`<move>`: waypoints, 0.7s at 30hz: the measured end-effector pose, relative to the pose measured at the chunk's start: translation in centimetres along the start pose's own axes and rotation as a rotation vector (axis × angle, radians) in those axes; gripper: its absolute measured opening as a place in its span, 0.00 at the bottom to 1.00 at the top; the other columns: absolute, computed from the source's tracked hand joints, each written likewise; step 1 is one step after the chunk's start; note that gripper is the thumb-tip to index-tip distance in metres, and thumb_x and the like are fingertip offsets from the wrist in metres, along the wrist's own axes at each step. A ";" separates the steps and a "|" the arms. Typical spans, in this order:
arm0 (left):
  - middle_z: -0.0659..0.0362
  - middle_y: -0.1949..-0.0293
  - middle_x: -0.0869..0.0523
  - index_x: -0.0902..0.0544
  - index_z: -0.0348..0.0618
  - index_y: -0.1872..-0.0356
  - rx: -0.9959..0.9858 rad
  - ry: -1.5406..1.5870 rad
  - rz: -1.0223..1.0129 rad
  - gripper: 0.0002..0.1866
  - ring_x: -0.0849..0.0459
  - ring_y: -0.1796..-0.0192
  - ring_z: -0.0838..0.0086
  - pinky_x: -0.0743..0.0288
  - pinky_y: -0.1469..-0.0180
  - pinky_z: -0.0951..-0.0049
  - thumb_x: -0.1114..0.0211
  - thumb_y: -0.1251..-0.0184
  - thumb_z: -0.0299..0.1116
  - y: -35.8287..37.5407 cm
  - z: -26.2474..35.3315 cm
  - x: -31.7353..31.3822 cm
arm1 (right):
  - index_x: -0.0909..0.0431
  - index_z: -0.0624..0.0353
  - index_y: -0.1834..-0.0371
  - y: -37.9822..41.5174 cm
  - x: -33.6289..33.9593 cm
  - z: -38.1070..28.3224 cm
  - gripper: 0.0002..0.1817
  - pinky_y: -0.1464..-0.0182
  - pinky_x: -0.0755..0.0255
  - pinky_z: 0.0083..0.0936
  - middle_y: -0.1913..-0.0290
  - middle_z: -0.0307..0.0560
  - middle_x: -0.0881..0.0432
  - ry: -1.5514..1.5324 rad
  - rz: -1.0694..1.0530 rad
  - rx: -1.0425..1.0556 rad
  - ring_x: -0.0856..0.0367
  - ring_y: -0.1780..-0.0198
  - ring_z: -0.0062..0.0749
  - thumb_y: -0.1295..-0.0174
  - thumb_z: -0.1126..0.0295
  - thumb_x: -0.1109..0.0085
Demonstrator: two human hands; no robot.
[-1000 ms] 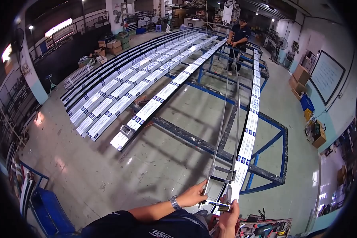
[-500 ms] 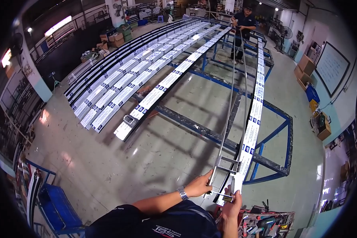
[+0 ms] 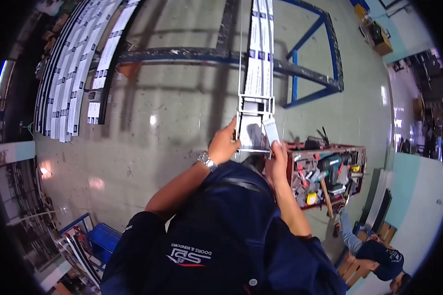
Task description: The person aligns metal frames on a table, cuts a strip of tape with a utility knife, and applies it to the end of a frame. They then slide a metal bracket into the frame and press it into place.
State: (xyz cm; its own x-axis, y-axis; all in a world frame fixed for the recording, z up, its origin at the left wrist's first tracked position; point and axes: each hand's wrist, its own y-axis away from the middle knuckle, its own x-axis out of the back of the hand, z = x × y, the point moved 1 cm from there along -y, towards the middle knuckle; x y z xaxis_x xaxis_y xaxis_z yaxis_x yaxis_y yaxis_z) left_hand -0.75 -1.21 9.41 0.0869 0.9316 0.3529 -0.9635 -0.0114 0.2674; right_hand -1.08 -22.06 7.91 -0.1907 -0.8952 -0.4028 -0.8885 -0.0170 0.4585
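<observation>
A long, narrow metal frame (image 3: 256, 113) with thin side rails and short crossbars lies over a profile (image 3: 261, 64) wrapped in white printed film. My left hand (image 3: 224, 146) is closed on the frame's left rail near its near end. At the right corner of that end, my right hand (image 3: 277, 161) grips the frame, its fingers partly hidden. A white strip (image 3: 270, 132) slants up from my right fingertips along the right rail. The end crossbar spans the gap between both hands, close to my body.
Blue-and-black metal trestles (image 3: 310, 73) stand beneath the profile. More film-wrapped profiles (image 3: 69, 73) lie in rows at left. By my right arm is a red tool crate (image 3: 300, 179) with a drill (image 3: 332, 167) and hammer (image 3: 326, 194). Another person (image 3: 379, 258) is at lower right.
The view has tipped down towards my body, bringing the tool crate fully into sight. The person at the far end has left the view. Both hands stay at the frame's near end.
</observation>
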 end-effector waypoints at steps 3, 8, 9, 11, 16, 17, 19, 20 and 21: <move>0.44 0.59 0.17 0.41 0.36 0.23 0.050 -0.110 0.016 0.44 0.16 0.59 0.55 0.22 0.50 0.62 0.35 0.46 0.26 -0.3 0.1 -0.9 | 0.29 0.61 0.37 -0.4 1.1 0.2 0.21 0.36 0.39 0.24 0.44 0.41 0.21 -0.053 -0.063 -0.033 0.27 0.42 0.23 0.27 0.62 0.42; 0.45 0.59 0.18 0.41 0.36 0.23 0.044 -0.026 -0.008 0.45 0.18 0.62 0.60 0.22 0.52 0.64 0.35 0.46 0.26 -0.8 -0.7 -1.2 | 0.31 0.63 0.36 -0.1 0.8 -0.3 0.24 0.31 0.44 0.27 0.41 0.44 0.23 0.015 -0.069 -0.060 0.30 0.38 0.26 0.28 0.60 0.41; 0.46 0.59 0.18 0.42 0.36 0.23 0.048 -0.025 -0.014 0.45 0.18 0.62 0.61 0.22 0.52 0.65 0.35 0.46 0.25 -0.6 -0.7 -1.1 | 0.31 0.63 0.36 0.2 0.7 -0.3 0.24 0.31 0.44 0.27 0.41 0.44 0.23 0.015 -0.067 -0.071 0.30 0.38 0.26 0.28 0.60 0.41; 0.47 0.59 0.18 0.43 0.36 0.22 0.054 -0.002 -0.025 0.46 0.18 0.63 0.63 0.22 0.53 0.66 0.35 0.46 0.24 -0.2 -0.9 -1.0 | 0.28 0.61 0.38 0.5 0.6 -0.1 0.21 0.42 0.39 0.24 0.48 0.38 0.23 0.008 -0.063 -0.070 0.31 0.47 0.22 0.26 0.60 0.44; 0.49 0.58 0.18 0.44 0.39 0.22 0.065 0.056 -0.045 0.46 0.19 0.62 0.64 0.22 0.52 0.67 0.35 0.44 0.25 1.7 -1.9 -1.7 | 0.32 0.63 0.36 2.1 1.6 0.1 0.24 0.31 0.44 0.26 0.42 0.44 0.24 0.033 -0.051 -0.125 0.31 0.39 0.25 0.27 0.60 0.42; 0.49 0.58 0.18 0.44 0.39 0.22 0.072 0.060 -0.052 0.46 0.19 0.62 0.64 0.22 0.52 0.67 0.35 0.44 0.25 1.8 -1.9 -2.0 | 0.32 0.63 0.37 2.4 1.9 0.2 0.24 0.32 0.43 0.25 0.42 0.43 0.24 0.037 -0.037 -0.139 0.30 0.39 0.24 0.27 0.60 0.42; 0.49 0.55 0.20 0.42 0.39 0.22 0.064 0.044 -0.034 0.44 0.20 0.60 0.65 0.23 0.51 0.68 0.35 0.43 0.25 2.2 -2.1 -2.4 | 0.32 0.62 0.37 2.6 2.2 0.7 0.23 0.33 0.42 0.25 0.43 0.43 0.24 0.045 -0.021 -0.136 0.30 0.40 0.24 0.27 0.60 0.42; 0.49 0.55 0.20 0.42 0.39 0.22 0.070 0.046 -0.043 0.44 0.20 0.60 0.65 0.23 0.51 0.68 0.35 0.43 0.25 2.2 -2.2 -2.4 | 0.32 0.62 0.37 2.6 2.3 0.9 0.23 0.33 0.42 0.24 0.43 0.43 0.24 0.051 -0.013 -0.126 0.30 0.41 0.24 0.27 0.60 0.42; 0.49 0.54 0.21 0.40 0.39 0.23 0.053 -0.002 -0.035 0.44 0.20 0.59 0.65 0.23 0.51 0.68 0.35 0.43 0.24 2.0 -2.3 -2.4 | 0.32 0.62 0.37 2.8 2.3 1.0 0.23 0.33 0.42 0.24 0.43 0.43 0.24 0.052 -0.002 -0.131 0.30 0.41 0.24 0.27 0.60 0.42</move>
State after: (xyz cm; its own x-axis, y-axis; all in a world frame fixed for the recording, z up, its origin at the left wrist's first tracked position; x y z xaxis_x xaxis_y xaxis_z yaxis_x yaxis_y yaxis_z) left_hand -3.49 -2.64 7.04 0.1207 0.9312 0.3440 -0.9450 0.0018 0.3270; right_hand -4.44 -23.73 7.42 -0.1638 -0.9170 -0.3636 -0.8260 -0.0739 0.5587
